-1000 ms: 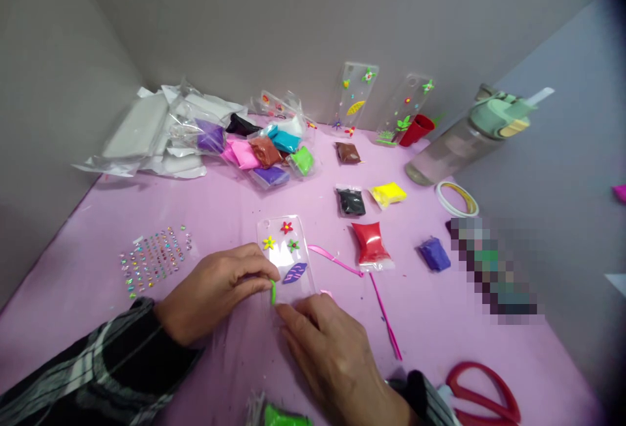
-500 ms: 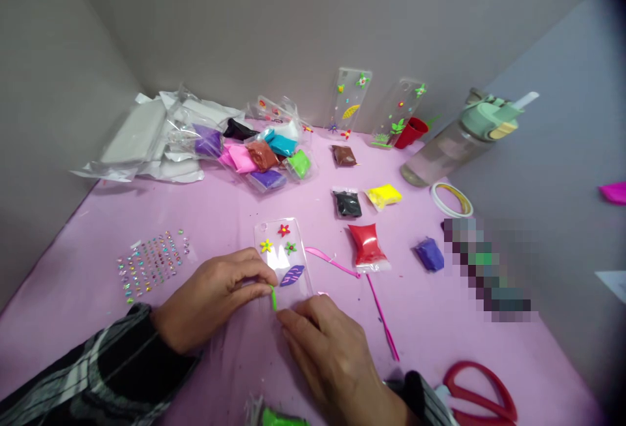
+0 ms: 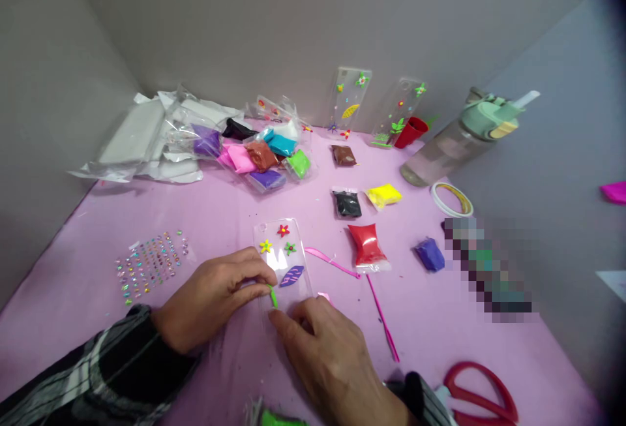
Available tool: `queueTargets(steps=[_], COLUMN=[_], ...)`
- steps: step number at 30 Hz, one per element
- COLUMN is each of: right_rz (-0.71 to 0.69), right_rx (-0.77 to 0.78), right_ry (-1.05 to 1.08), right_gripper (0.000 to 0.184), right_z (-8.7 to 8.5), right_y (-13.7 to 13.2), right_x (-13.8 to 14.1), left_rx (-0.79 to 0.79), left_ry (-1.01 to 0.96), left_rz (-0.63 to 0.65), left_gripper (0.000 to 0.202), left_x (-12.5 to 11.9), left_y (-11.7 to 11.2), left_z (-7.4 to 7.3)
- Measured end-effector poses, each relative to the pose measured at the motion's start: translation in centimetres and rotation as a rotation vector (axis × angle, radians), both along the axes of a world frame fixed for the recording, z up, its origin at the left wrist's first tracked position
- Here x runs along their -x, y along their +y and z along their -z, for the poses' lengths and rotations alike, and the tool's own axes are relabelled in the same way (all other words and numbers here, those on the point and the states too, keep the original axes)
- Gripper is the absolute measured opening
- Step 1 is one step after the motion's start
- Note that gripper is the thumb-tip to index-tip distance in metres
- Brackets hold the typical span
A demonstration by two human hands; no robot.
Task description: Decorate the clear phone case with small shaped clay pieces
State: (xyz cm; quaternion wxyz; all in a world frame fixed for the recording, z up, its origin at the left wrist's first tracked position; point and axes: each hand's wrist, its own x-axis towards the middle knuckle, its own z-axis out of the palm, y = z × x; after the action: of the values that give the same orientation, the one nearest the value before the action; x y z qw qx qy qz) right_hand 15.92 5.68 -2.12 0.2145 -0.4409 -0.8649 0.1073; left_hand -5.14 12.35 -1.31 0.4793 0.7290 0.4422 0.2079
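A clear phone case (image 3: 291, 238) lies on the pink table, bearing small red, yellow and green clay flowers and a purple leaf (image 3: 292, 276) with pink marks. Over its lower left part runs a thin green clay strip (image 3: 273, 297). The thumb and forefinger of my left hand (image 3: 225, 289) pinch the strip's upper end. My right hand (image 3: 330, 348) has its fingers curled and a fingertip against the strip's lower end; its other fingertips are partly hidden. Right of the case lie a pink clay tool (image 3: 332, 261) and a second thin pink tool (image 3: 383, 318).
Packets of red (image 3: 368, 246), black (image 3: 347, 204), yellow (image 3: 384, 196) and purple clay (image 3: 430, 254) lie beyond my right hand. A gem sticker sheet (image 3: 151, 266) is at left, red-handled scissors (image 3: 482, 393) at lower right. Decorated cases (image 3: 351, 100) and a bottle (image 3: 450, 149) stand behind.
My right hand's fingertip has shifted slightly left, onto the lower end of the green strip, and its fingers have spread a little. My left hand keeps its pinch in nearly the same place.
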Motion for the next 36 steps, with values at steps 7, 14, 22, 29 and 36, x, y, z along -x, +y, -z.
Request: queueTargets(steps=[7, 14, 22, 29, 36], right_rz=[-0.007, -0.010, -0.003, -0.001, -0.001], right_rx=[0.023, 0.059, 0.162, 0.185, 0.204], right_ry=[-0.019, 0.058, 0.096, 0.086, 0.131], right_gripper=[0.026, 0.021, 0.020, 0.019, 0.018], right_z=[-0.1, -0.6, -0.6, -0.5, -0.6], right_y=[0.1, 0.3, 0.2, 0.2, 0.2], right_x=[0.1, 0.2, -0.1, -0.2, -0.3], left_rx=[-0.039, -0.076, -0.117, -0.133, -0.139], left_ry=[-0.021, -0.040, 0.029, 0.126, 0.092], left_rz=[-0.003, -0.011, 0.014, 0.087, 0.061], left_gripper=[0.018, 0.017, 0.018, 0.021, 0.021], left_x=[-0.1, 0.0, 0.0, 0.2, 0.0], left_y=[0.2, 0.1, 0.0, 0.0, -0.1], left_z=[0.5, 0.6, 0.3, -0.5, -0.8])
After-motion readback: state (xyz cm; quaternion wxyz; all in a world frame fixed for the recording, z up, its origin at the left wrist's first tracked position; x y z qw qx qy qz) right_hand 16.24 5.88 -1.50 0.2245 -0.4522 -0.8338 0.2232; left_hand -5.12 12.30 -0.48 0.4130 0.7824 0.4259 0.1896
